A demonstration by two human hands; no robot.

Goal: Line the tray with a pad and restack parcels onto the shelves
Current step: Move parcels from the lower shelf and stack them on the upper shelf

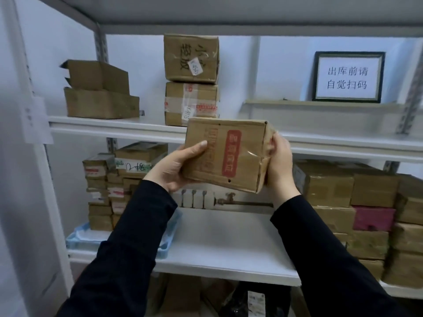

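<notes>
I hold a brown cardboard parcel (229,154) with a red label up in front of the upper shelf (114,124). My left hand (176,165) grips its left end, thumb on the front face. My right hand (278,161) grips its right end. A stack of two taped parcels (191,81) stands on the upper shelf just behind and above it. On the lower shelf (224,243), a light blue tray (75,239) with a white pad inside carries several small parcels (107,186); my left sleeve hides part of it.
An opened cardboard box (100,92) sits at the upper shelf's left. A framed sign (348,76) stands at the back right. Several larger parcels (366,213) are stacked at the lower shelf's right. More items lie under the lower shelf.
</notes>
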